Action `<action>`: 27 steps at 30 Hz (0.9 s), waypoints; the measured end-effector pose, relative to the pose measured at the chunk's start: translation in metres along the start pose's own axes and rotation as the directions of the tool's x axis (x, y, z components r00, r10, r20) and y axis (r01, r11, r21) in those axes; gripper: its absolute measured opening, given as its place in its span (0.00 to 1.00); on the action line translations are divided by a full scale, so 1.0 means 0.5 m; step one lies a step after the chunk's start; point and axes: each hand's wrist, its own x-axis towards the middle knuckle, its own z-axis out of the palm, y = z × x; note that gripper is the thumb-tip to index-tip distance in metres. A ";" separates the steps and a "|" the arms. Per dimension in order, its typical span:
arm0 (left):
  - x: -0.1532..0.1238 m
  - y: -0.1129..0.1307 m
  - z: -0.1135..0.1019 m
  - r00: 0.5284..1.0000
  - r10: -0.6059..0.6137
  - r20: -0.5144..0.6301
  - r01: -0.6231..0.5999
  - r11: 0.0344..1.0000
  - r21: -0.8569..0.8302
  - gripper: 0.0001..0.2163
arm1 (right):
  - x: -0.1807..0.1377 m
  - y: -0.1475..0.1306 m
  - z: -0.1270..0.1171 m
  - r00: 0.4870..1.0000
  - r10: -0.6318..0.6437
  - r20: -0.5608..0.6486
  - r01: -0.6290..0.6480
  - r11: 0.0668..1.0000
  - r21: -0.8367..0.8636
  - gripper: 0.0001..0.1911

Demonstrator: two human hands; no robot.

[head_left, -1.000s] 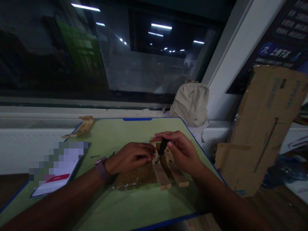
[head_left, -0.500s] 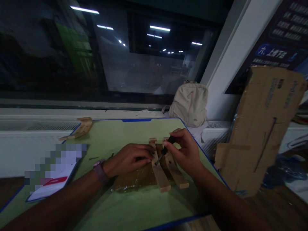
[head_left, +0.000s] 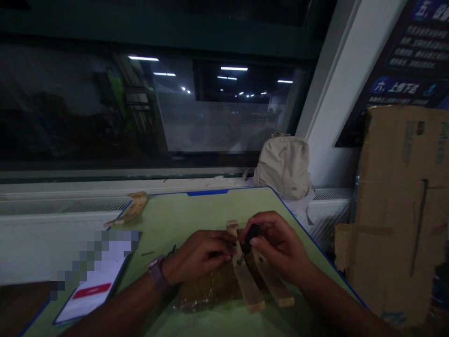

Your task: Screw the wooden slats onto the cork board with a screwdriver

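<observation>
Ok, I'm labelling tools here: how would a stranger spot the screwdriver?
On the green mat, find the two pale wooden slats. Just over them the right hand pinches the screwdriver: short, black-handled, the only dark tool there.

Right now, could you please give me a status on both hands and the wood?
Right hand shut on screwdriver, tip at the wooden slats. Left hand rests on plastic-wrapped pack, fingertips at the slats, grip unclear. Nothing blocking the slats.

Wooden slats [head_left: 245, 285] lie mid-desk [head_left: 196, 206]; paper sheet [head_left: 91, 295] to their left, backpack [head_left: 284, 164] behind on the sill, cardboard box [head_left: 396, 210] right of the desk.
</observation>
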 end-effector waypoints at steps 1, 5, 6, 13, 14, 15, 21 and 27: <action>-0.001 -0.001 0.001 1.000 0.005 -0.006 -0.005 1.000 -0.003 0.06 | 0.002 0.000 -0.001 0.997 -0.071 -0.026 0.068 0.994 -0.089 0.11; -0.005 -0.007 0.004 1.000 0.003 -0.013 -0.003 1.000 0.005 0.06 | 0.010 -0.001 -0.007 0.969 -0.248 -0.015 0.220 0.885 -0.410 0.13; -0.005 -0.008 0.005 1.000 0.000 -0.013 0.000 1.000 0.010 0.07 | 0.010 -0.001 -0.008 0.971 -0.238 0.001 0.215 0.874 -0.435 0.15; -0.001 -0.005 0.006 1.000 0.001 -0.013 -0.001 1.000 -0.002 0.08 | -0.007 0.011 -0.007 0.997 0.016 0.080 -0.002 0.984 -0.177 0.21; 0.000 -0.005 0.005 1.000 0.003 -0.014 -0.004 1.000 -0.011 0.08 | -0.008 0.012 -0.005 0.996 0.031 0.084 -0.018 0.989 -0.148 0.20; 0.001 -0.004 0.005 1.000 0.006 -0.015 -0.006 1.000 -0.019 0.09 | -0.009 0.012 -0.004 0.996 0.034 0.077 -0.023 0.989 -0.145 0.19; 0.001 -0.004 0.005 1.000 -0.015 -0.017 0.015 1.000 0.017 0.09 | -0.007 0.019 0.001 0.988 -0.132 -0.074 0.094 0.917 -0.388 0.17; 0.000 -0.007 0.006 1.000 -0.014 -0.015 0.014 1.000 0.017 0.08 | -0.002 0.023 -0.009 0.972 -0.216 -0.094 0.150 0.875 -0.460 0.08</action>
